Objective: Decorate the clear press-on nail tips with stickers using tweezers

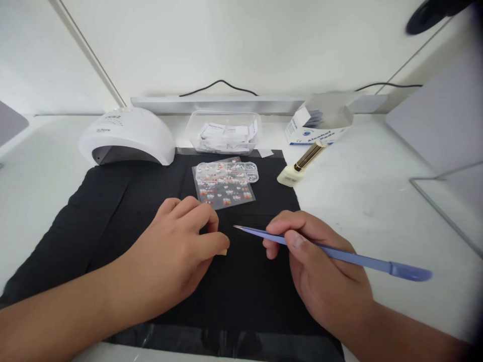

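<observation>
My right hand point(320, 266) pinches a pair of blue tweezers point(358, 258). Their fine tip points left, and a darker blue end sticks out behind the hand. A small gap separates the tip from my left hand point(184, 246). That hand is closed over the black mat, its thumb against a small yellow piece point(224, 252) that is mostly hidden. Just beyond the hands lies a clear sheet of stickers point(226, 196) with small red and white figures. A clear compartment case point(252, 177) holding tiny decorations overlaps the sheet.
A white nail lamp point(132, 128) stands at the back left. Behind the stickers is a clear tub point(192, 131) of white packets. An alcohol pads box point(317, 134) and a gold-capped polish bottle point(292, 175) sit at right. A black mat point(124, 211) covers the white table.
</observation>
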The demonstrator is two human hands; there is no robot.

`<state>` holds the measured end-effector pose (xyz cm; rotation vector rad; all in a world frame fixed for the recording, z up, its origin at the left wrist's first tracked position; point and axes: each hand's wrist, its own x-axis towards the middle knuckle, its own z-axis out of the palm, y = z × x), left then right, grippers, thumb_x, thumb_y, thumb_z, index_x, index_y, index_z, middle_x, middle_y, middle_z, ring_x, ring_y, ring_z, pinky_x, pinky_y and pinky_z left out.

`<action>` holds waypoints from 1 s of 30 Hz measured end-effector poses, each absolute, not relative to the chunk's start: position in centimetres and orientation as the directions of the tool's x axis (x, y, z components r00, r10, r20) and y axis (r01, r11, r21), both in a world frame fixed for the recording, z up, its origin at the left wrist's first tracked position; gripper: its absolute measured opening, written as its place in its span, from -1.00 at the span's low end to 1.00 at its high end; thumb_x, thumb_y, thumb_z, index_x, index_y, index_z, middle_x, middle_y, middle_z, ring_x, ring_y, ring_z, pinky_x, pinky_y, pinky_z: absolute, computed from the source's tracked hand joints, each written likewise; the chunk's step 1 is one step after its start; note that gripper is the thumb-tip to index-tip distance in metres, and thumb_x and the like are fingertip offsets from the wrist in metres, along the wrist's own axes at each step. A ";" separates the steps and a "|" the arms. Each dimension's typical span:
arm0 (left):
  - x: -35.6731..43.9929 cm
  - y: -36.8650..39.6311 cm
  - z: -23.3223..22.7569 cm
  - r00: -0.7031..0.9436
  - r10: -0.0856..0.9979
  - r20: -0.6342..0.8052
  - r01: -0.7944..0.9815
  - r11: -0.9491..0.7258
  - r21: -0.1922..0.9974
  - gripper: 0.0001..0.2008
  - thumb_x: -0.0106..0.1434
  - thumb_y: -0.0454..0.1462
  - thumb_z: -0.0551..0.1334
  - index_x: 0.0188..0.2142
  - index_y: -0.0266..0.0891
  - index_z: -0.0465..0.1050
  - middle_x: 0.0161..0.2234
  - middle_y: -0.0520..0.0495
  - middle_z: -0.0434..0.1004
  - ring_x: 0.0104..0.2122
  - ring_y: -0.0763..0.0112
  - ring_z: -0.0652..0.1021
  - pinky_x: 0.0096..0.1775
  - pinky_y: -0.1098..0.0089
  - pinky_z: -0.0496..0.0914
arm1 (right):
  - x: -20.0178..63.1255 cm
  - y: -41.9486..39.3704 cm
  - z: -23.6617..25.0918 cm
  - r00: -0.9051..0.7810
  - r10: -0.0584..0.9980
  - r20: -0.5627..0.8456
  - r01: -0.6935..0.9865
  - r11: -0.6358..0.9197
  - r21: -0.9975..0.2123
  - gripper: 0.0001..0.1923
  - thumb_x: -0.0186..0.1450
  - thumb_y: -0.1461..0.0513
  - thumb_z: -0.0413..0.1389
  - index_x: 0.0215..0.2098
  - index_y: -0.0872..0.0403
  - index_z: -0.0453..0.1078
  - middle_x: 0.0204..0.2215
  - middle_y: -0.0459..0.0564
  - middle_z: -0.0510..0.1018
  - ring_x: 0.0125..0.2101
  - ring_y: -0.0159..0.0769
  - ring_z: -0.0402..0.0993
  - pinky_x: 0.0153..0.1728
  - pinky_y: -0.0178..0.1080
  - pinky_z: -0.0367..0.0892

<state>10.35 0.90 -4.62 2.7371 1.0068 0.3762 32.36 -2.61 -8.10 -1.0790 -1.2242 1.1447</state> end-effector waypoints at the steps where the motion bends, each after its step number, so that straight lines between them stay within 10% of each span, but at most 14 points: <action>1: 10.3 0.9 -4.6 0.736 0.656 0.164 0.606 -0.748 0.271 -0.68 0.33 -0.47 0.06 -0.23 -0.09 0.53 -0.26 -0.06 0.39 -0.26 0.23 0.35 -0.22 0.18 0.15 | 32.4 -2.6 -8.1 -0.004 0.993 0.118 -0.056 0.117 -0.992 -0.79 0.37 0.28 0.03 -0.30 -0.04 0.52 -0.48 -0.14 0.49 -0.45 -0.37 0.40 -0.40 -0.26 0.29; 15: 9.9 0.8 -3.7 0.655 0.699 0.287 0.562 -0.704 0.434 -0.75 0.33 -0.50 0.06 -0.18 -0.20 0.43 -0.22 -0.06 0.34 -0.21 0.30 0.35 -0.19 0.19 0.20 | 32.2 -2.4 -7.5 0.126 0.976 0.177 -0.170 0.197 -0.966 -0.72 0.29 0.37 0.02 -0.38 0.00 0.56 -0.52 -0.10 0.53 -0.49 -0.37 0.43 -0.47 -0.30 0.33; 30: 10.3 0.8 -4.5 0.735 0.658 0.161 0.596 -0.741 0.308 -0.69 0.30 -0.46 0.08 -0.23 -0.10 0.53 -0.25 -0.06 0.35 -0.23 0.25 0.34 -0.19 0.15 0.16 | 32.2 -1.9 -8.2 0.082 0.979 0.189 -0.184 0.201 -0.962 -0.77 0.32 0.29 0.04 -0.35 -0.02 0.54 -0.50 -0.15 0.51 -0.49 -0.41 0.41 -0.44 -0.29 0.30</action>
